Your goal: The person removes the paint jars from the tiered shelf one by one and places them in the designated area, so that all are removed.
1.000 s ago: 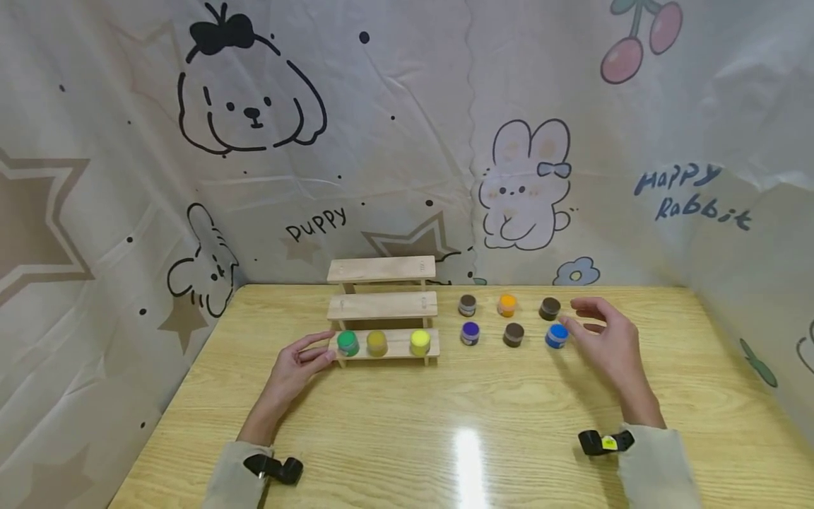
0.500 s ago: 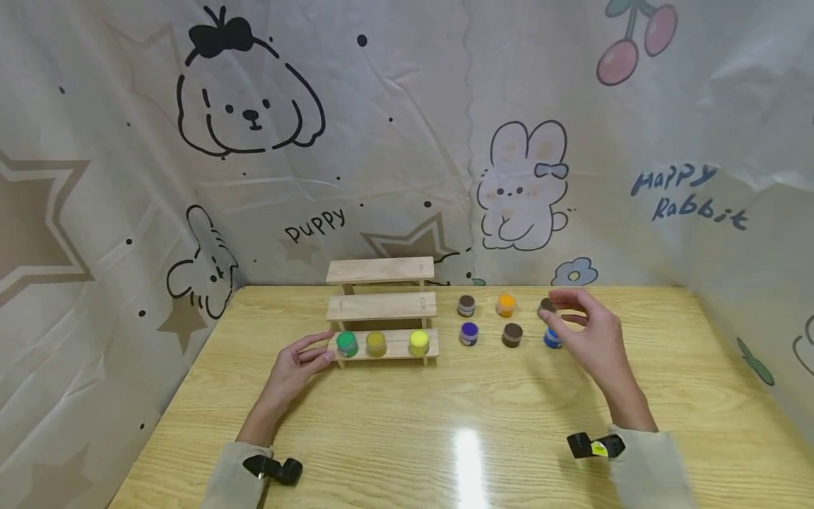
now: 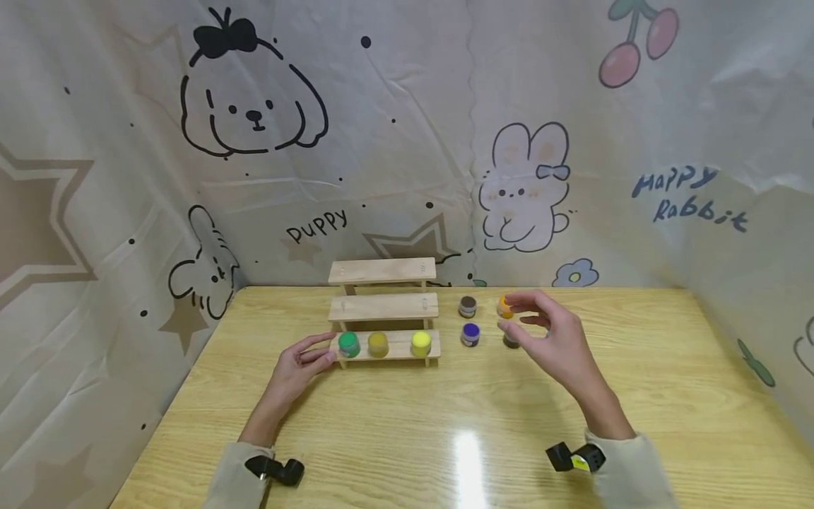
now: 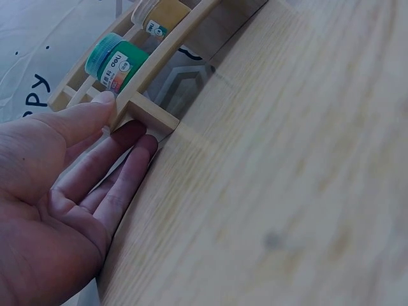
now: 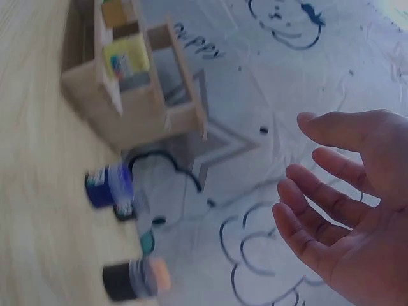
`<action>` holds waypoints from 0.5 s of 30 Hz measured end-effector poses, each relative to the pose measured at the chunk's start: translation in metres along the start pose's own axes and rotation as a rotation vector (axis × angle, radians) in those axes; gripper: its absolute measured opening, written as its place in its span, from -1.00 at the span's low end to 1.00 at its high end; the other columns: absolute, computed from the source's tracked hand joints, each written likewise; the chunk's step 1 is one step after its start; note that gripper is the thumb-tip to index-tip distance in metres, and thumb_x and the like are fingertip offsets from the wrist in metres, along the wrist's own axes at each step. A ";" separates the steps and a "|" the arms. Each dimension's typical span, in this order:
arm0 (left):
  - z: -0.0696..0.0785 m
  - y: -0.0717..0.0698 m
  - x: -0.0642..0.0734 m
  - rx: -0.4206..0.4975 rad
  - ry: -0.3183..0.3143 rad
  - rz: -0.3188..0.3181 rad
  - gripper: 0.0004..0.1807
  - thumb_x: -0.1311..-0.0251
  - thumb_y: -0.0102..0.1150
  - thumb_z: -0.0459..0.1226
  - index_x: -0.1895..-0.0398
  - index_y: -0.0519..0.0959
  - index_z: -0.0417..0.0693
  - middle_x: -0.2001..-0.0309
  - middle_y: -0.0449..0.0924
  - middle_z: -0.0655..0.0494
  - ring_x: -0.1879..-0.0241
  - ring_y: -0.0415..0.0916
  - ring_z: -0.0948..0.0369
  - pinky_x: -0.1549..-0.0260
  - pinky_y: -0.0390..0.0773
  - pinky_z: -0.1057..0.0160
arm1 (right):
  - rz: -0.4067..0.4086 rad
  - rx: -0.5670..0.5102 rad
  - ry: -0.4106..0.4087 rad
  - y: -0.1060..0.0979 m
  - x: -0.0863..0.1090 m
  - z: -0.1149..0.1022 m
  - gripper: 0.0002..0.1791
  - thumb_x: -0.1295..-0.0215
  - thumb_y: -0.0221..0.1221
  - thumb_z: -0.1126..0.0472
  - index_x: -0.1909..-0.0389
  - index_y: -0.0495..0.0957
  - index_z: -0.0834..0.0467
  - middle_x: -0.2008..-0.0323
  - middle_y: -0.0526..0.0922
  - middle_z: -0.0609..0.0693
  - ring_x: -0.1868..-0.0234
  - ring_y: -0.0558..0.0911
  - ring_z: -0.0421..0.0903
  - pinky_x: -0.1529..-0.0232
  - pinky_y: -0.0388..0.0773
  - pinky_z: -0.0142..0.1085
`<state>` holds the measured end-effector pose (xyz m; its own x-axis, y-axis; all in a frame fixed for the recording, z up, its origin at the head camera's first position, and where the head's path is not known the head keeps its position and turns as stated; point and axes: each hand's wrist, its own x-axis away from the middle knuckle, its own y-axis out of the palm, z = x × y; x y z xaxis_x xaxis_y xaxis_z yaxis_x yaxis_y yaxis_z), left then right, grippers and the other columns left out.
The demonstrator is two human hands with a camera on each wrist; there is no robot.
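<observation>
A three-tier wooden rack point(image 3: 400, 307) stands at the back of the table. My left hand point(image 3: 295, 371) holds its bottom tier by the left end, thumb above and fingers below in the left wrist view. On that tier sit a green paint pot point(image 3: 348, 344), a mustard one point(image 3: 378, 344) and a yellow one point(image 3: 420, 343). My right hand point(image 3: 553, 346) hovers over the loose pots, fingers apart and holding nothing. It partly covers an orange pot point(image 3: 503, 308) and a dark brown pot point(image 3: 511, 341), and hides most of those farther right.
A purple pot point(image 3: 470, 334) and a dark pot point(image 3: 467, 306) stand between the rack and my right hand. Behind the table hangs a printed curtain point(image 3: 407, 141). The wooden tabletop point(image 3: 381, 438) stretches out in front of the rack.
My right hand has moved left, from beside the blue pot to over the orange and dark brown pots. The left hand stays at the rack's end.
</observation>
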<state>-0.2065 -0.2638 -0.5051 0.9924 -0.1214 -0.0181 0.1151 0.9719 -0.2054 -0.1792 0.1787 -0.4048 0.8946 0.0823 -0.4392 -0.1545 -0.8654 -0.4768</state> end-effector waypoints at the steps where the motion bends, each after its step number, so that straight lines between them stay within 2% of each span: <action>1: 0.000 0.000 0.000 0.001 0.001 0.002 -0.50 -0.38 0.30 -0.33 -0.35 0.51 -0.25 -0.11 0.65 -0.30 0.05 0.69 0.34 0.07 0.65 0.34 | -0.011 -0.013 0.002 0.002 -0.001 -0.005 -0.57 -0.27 0.44 0.26 -0.14 0.61 0.18 -0.03 0.69 -0.03 -0.04 0.64 -0.05 -0.05 0.62 -0.31; 4: 0.000 0.000 0.000 0.006 -0.002 0.003 -0.50 -0.37 0.31 -0.34 -0.35 0.52 -0.24 -0.11 0.65 -0.31 0.06 0.70 0.34 0.08 0.65 0.34 | -0.037 -0.048 0.007 0.009 -0.007 -0.016 -0.58 -0.30 0.42 0.24 -0.15 0.61 0.18 -0.03 0.69 -0.01 -0.05 0.63 -0.01 -0.08 0.63 -0.10; 7: -0.001 0.000 0.000 0.008 -0.001 -0.001 -0.49 -0.38 0.31 -0.33 -0.36 0.51 -0.24 -0.11 0.65 -0.31 0.05 0.69 0.34 0.07 0.65 0.34 | -0.063 -0.083 0.009 0.018 -0.014 -0.026 -0.58 -0.31 0.42 0.22 -0.15 0.61 0.16 -0.05 0.68 0.02 -0.08 0.63 0.02 -0.11 0.61 0.00; 12: -0.002 -0.001 0.001 0.008 0.011 -0.011 -0.48 -0.38 0.30 -0.33 -0.37 0.50 -0.24 -0.10 0.65 -0.31 0.07 0.71 0.31 0.08 0.66 0.32 | -0.114 -0.159 -0.007 0.036 -0.024 -0.037 -0.58 -0.30 0.43 0.20 -0.15 0.61 0.12 -0.04 0.68 -0.01 -0.05 0.63 -0.06 -0.11 0.62 -0.08; 15: -0.002 -0.001 0.001 0.006 0.017 -0.015 -0.48 -0.38 0.30 -0.32 -0.37 0.50 -0.23 -0.09 0.66 -0.31 0.07 0.71 0.29 0.08 0.67 0.31 | -0.126 -0.194 -0.015 0.049 -0.026 -0.040 -0.59 -0.29 0.43 0.23 -0.13 0.62 0.13 -0.02 0.69 -0.02 -0.03 0.64 -0.08 -0.08 0.63 -0.06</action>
<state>-0.2057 -0.2657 -0.5069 0.9897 -0.1393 -0.0313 0.1304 0.9711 -0.1999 -0.1929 0.1142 -0.3868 0.8952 0.2018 -0.3972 0.0429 -0.9264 -0.3741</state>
